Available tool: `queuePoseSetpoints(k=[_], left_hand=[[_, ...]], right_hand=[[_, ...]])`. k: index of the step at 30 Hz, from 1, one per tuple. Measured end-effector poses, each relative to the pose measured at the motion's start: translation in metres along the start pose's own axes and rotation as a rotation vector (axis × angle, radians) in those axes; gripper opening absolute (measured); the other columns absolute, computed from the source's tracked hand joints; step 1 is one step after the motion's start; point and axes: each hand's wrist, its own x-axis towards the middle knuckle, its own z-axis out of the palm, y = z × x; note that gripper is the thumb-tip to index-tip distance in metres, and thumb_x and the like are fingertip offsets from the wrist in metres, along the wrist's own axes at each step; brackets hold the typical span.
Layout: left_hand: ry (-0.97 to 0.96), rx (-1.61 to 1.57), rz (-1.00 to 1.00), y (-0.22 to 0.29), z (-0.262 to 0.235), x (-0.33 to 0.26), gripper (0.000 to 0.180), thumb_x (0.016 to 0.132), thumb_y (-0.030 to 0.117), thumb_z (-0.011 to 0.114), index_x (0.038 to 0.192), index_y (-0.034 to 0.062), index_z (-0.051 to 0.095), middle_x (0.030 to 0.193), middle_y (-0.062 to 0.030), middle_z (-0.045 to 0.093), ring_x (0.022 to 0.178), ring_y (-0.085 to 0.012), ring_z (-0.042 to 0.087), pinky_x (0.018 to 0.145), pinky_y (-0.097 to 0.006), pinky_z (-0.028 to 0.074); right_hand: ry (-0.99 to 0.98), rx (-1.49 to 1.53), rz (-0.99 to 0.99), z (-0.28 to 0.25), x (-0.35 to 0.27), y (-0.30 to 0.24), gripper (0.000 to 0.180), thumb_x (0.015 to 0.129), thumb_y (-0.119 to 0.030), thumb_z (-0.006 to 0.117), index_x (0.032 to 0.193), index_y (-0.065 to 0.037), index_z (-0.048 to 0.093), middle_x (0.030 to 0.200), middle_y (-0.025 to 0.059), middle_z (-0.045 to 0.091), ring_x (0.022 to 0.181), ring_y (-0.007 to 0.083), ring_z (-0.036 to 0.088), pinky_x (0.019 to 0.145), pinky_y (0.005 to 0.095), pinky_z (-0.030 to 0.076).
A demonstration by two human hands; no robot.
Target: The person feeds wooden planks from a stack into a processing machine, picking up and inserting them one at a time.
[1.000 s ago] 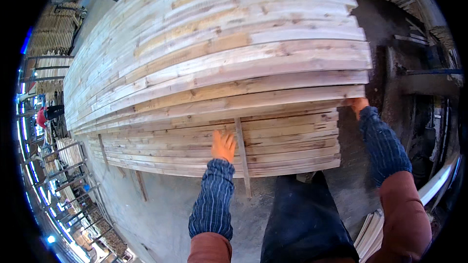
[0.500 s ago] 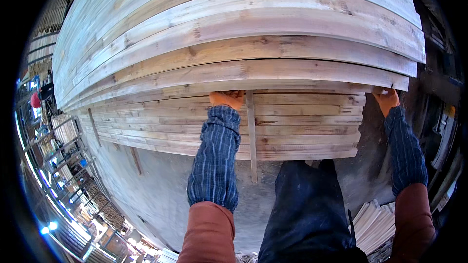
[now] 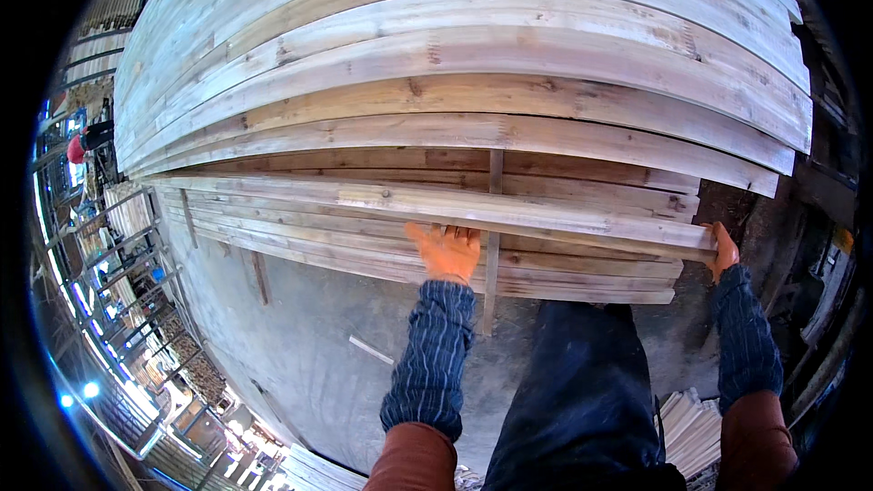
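A long, pale wooden plank [image 3: 546, 215] slants across the gap between the upper layer of boards [image 3: 564, 95] and a lower stack of boards [image 3: 591, 277]. My left hand [image 3: 446, 252] is at the plank's lower edge near its middle, thumb apart, fingertips partly hidden against it. At the plank's right end, my right hand [image 3: 725, 250] is closed around the tip. The plank is apart from the upper layer on the right, and toward the left the two converge. A thin upright strip [image 3: 492, 282] crosses the lower stack beside my left hand.
Grey concrete floor [image 3: 309, 345] lies below the stack, with a small pale stick [image 3: 371, 350] on it. More cut wood [image 3: 689, 427] is bundled by my legs at lower right. Racks [image 3: 136, 255] line the left side, where a person in red headwear [image 3: 75, 149] is visible.
The plank has come out from under the front edge of the upper layer, toward me. Both hands have moved nearer with it, exposing boards behind. The small stick has come into view.
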Motion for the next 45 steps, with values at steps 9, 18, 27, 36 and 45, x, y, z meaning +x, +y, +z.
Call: queuePoseSetpoints(k=[9, 18, 27, 36, 45], left_hand=[[-0.007, 0.182, 0.081, 0.014, 0.019, 0.012, 0.085, 0.086, 0.059, 0.077, 0.147, 0.0109, 0.044, 0.135, -0.0077, 0.060, 0.124, -0.0298, 0.056, 0.108, -0.050, 0.046], [-0.104, 0.107, -0.041, 0.017, 0.005, 0.012, 0.067, 0.089, 0.053, 0.077, 0.138, 0.0116, 0.056, 0.137, -0.0065, 0.060, 0.124, -0.0308, 0.056, 0.104, -0.055, 0.047], [-0.212, 0.011, -0.072, 0.003, -0.045, -0.050, 0.063, 0.091, 0.047, 0.076, 0.138, 0.0091, 0.055, 0.131, -0.0101, 0.064, 0.119, -0.0295, 0.060, 0.104, -0.050, 0.050], [-1.091, 1.488, 0.182, -0.110, -0.108, -0.203, 0.048, 0.103, 0.033, 0.056, 0.143, 0.0058, 0.055, 0.140, -0.0174, 0.061, 0.133, -0.0282, 0.056, 0.114, -0.038, 0.041], [-1.197, 1.237, 0.330, -0.034, -0.050, -0.291, 0.050, 0.093, 0.022, 0.070, 0.139, 0.0069, 0.057, 0.127, -0.0170, 0.069, 0.112, -0.0286, 0.070, 0.095, -0.039, 0.056]], right_hand=[[-0.094, 0.152, -0.280, 0.013, -0.028, 0.025, 0.063, 0.103, -0.053, 0.049, 0.152, -0.015, 0.049, 0.155, 0.0082, 0.047, 0.141, 0.0293, 0.045, 0.118, 0.0474, 0.032], [-0.213, -0.067, -0.088, -0.009, -0.035, 0.006, 0.065, 0.097, -0.049, 0.060, 0.152, -0.016, 0.049, 0.154, 0.0127, 0.046, 0.139, 0.0345, 0.046, 0.110, 0.0542, 0.042], [-0.468, -1.001, -0.123, 0.047, -0.071, -0.041, 0.062, 0.095, -0.042, 0.071, 0.139, -0.001, 0.057, 0.134, 0.0171, 0.064, 0.109, 0.0261, 0.065, 0.091, 0.0361, 0.054], [-1.197, -0.869, -0.489, 0.399, -0.264, -0.086, 0.120, 0.072, -0.058, 0.086, 0.161, -0.007, 0.025, 0.162, 0.0244, 0.033, 0.150, 0.0379, 0.032, 0.123, 0.0430, 0.026], [-0.902, -1.080, -0.370, 0.204, -0.303, -0.108, 0.121, 0.061, -0.051, 0.094, 0.156, -0.005, 0.037, 0.156, 0.0202, 0.045, 0.145, 0.0320, 0.043, 0.120, 0.0408, 0.033]])
